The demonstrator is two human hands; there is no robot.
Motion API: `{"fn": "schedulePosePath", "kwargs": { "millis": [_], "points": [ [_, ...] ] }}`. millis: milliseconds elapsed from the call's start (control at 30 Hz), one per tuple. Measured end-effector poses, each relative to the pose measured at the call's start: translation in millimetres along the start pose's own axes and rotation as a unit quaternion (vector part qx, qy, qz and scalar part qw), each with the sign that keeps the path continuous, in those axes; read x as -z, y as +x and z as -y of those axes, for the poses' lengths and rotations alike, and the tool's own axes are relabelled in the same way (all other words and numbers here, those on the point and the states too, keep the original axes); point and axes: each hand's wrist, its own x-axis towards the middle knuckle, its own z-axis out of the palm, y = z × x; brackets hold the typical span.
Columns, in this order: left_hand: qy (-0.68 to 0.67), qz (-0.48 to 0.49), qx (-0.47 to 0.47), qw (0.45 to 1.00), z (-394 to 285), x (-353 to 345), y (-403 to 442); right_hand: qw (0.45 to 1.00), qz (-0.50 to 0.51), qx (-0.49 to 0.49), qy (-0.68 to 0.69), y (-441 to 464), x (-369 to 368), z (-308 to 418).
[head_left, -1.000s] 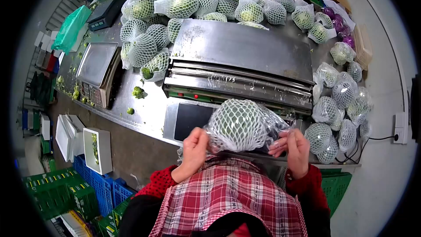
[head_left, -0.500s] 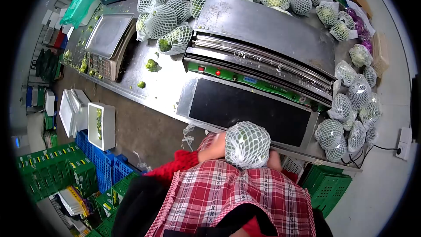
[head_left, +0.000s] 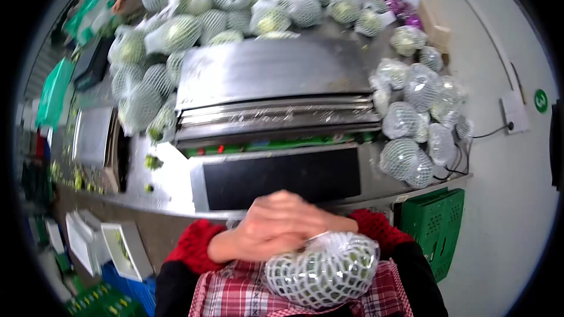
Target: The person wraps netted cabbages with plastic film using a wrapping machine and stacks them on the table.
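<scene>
A pale green vegetable head in a white foam net (head_left: 323,270) is held low against the checked apron, with shiny clear film over the net. My left hand (head_left: 252,239) reaches in from the left, its closed fingers at the bundle's upper edge. Coming from the other side, my right hand (head_left: 299,216) overlaps the left one, fingers pressed together. The fingertips and the bit of wrap they grip are partly hidden. Just beyond the hands lies the black plate (head_left: 282,179) of a steel wrapping machine (head_left: 273,70).
Netted vegetable heads (head_left: 182,32) are heaped behind the machine. Film-wrapped ones (head_left: 405,120) sit to its right. A scale (head_left: 93,135) and green scraps (head_left: 153,162) are on the left. Green crates (head_left: 433,223) stand below the table's right end. Another person's hand (head_left: 119,3) shows at upper left.
The view has swung round. The netted head now lies lower against my apron with shiny film over it, and both hands have come together above it.
</scene>
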Motion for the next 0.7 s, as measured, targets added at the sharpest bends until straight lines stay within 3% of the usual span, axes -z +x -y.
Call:
{"fn": "schedulePosePath", "kwargs": {
  "millis": [67,133,167,200,233,300,367,433,467,500,533,567,600,633,667,700],
  "points": [
    [-0.126,0.027,0.089,0.988,-8,-8,1,0.989,-0.004,-0.125,0.086,-18,12,-11],
    [-0.150,0.014,0.185,0.971,-24,-10,6,0.919,-0.060,-0.264,0.285,-13,37,4],
    [-0.149,0.012,0.241,0.959,-28,-5,6,0.914,0.137,-0.274,0.267,0,66,23],
    [-0.147,-0.017,0.330,0.932,-15,-8,-13,0.925,0.017,-0.278,0.258,-9,85,32],
    [-0.085,-0.066,0.314,0.943,-5,-10,-8,0.933,-0.081,-0.259,0.236,-18,87,32],
    [-0.068,-0.144,0.403,0.901,28,-14,11,0.930,-0.261,-0.198,0.164,-37,87,29],
    [-0.071,-0.206,0.375,0.901,70,-24,39,0.931,-0.340,-0.133,-0.023,-36,98,7],
    [-0.009,-0.066,0.408,0.911,86,-5,88,0.882,-0.398,-0.166,0.189,-13,153,30],
    [0.102,-0.085,0.326,0.936,97,12,104,0.915,-0.381,-0.096,0.092,-21,199,20],
    [0.208,-0.100,0.234,0.944,110,31,119,0.906,-0.420,-0.058,-0.006,-27,246,22],
    [0.285,-0.135,0.216,0.924,123,68,137,0.880,-0.459,-0.046,-0.115,-21,279,38],
    [0.359,-0.170,0.198,0.896,139,111,152,0.826,-0.484,-0.069,-0.281,-45,345,25],
    [0.478,-0.285,0.196,0.807,176,148,154,0.793,-0.492,-0.080,-0.351,-53,391,20],
    [0.552,-0.271,0.260,0.745,192,186,164,0.755,-0.497,-0.091,-0.418,-57,428,14],
    [0.562,-0.268,0.358,0.696,223,220,164,0.755,-0.498,-0.090,-0.417,-63,462,-3],
    [0.558,-0.210,0.448,0.666,226,240,172,0.714,-0.491,-0.059,-0.496,-72,492,-26]
  ]
}}
